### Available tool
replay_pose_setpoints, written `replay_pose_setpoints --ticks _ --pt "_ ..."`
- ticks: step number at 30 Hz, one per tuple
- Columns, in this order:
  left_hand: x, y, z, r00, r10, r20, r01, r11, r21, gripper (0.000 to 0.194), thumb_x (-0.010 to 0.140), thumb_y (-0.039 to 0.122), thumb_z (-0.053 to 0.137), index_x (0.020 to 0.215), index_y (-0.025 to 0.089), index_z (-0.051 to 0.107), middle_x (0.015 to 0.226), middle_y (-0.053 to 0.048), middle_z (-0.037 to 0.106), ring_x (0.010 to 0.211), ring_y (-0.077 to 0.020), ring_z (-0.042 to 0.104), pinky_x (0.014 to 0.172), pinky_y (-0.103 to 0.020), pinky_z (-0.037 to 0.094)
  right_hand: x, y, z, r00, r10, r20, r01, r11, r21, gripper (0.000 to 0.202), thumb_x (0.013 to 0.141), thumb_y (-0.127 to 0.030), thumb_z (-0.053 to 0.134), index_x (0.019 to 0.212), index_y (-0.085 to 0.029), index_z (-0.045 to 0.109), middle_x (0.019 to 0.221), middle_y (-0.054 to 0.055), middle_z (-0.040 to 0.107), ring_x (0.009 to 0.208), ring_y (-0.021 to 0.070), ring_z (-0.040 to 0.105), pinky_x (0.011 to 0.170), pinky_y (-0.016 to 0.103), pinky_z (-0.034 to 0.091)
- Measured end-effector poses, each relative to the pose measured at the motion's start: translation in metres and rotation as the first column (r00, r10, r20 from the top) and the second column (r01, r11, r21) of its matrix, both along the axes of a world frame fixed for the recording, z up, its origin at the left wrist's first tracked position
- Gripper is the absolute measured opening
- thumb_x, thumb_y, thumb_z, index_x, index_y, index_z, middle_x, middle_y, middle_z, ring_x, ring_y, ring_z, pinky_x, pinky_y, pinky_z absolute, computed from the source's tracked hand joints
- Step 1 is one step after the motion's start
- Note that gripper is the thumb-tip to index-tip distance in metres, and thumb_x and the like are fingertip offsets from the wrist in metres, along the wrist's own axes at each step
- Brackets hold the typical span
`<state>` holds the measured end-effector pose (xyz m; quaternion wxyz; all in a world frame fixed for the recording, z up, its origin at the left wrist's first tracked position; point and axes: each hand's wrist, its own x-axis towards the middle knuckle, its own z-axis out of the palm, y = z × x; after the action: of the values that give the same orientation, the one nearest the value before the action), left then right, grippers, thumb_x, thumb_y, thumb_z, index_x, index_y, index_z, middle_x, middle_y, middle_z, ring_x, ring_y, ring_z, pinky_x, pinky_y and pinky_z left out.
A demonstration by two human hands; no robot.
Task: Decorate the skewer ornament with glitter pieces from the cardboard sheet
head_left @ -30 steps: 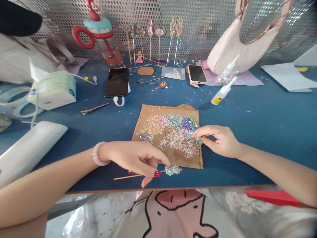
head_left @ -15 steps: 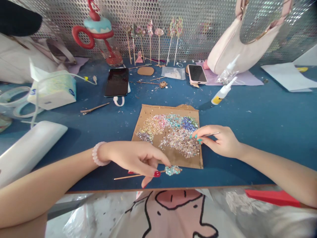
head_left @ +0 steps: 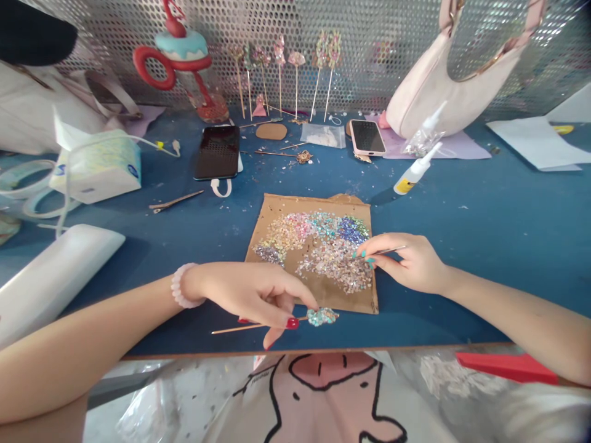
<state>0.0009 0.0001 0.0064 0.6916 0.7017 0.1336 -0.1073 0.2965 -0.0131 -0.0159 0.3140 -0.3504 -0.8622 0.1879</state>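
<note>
My left hand (head_left: 258, 294) pinches a thin hair stick (head_left: 231, 330) near the table's front edge. At the stick's right end is an ornament covered in pale blue and clear rhinestones (head_left: 322, 316), with my index fingertip at its upper edge. My right hand (head_left: 406, 261) is closed on slim metal tweezers (head_left: 390, 250), whose tips reach down among the clear and pinkish rhinestones (head_left: 339, 264). Those loose stones lie on a flat piece of cardboard (head_left: 302, 300), sorted by colour into yellow, pink, turquoise, blue, green and grey patches. Whether the tweezers grip a stone is too small to tell.
A glue bottle (head_left: 413, 175) stands behind and right of the cardboard. Phones (head_left: 217, 152), a finished hair stick (head_left: 303, 157) and a hair clip (head_left: 176, 201) lie farther back. At left are a tissue pack (head_left: 99, 169) and a white device (head_left: 60, 277). Several decorated sticks stand against the mesh.
My right hand and the tweezers have shifted very slightly left over the rhinestones. The left hand and its hair stick have hardly moved.
</note>
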Motion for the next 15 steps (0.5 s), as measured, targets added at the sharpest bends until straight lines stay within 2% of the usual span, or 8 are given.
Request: replay_pose_setpoints --ticks 15 --pt "-0.0003 0.0003 0.0006 1.0 -0.004 -0.002 0.004 1.0 -0.014 0.039 0.097 0.025 0.047 0.132 0.009 0.048 0.062 -0.004 0.068 0.039 -0.0078 0.04 0.036 -0.015 0.031 0.0009 -0.0003 -0.0013 0.998 0.007 -0.055 -0.009 0.999 -0.034 0.014 0.089 -0.017 0.054 0.087 -0.023 0.066 0.087 0.0 0.077 0.057 0.0081 0.069 0.056 0.016 0.056"
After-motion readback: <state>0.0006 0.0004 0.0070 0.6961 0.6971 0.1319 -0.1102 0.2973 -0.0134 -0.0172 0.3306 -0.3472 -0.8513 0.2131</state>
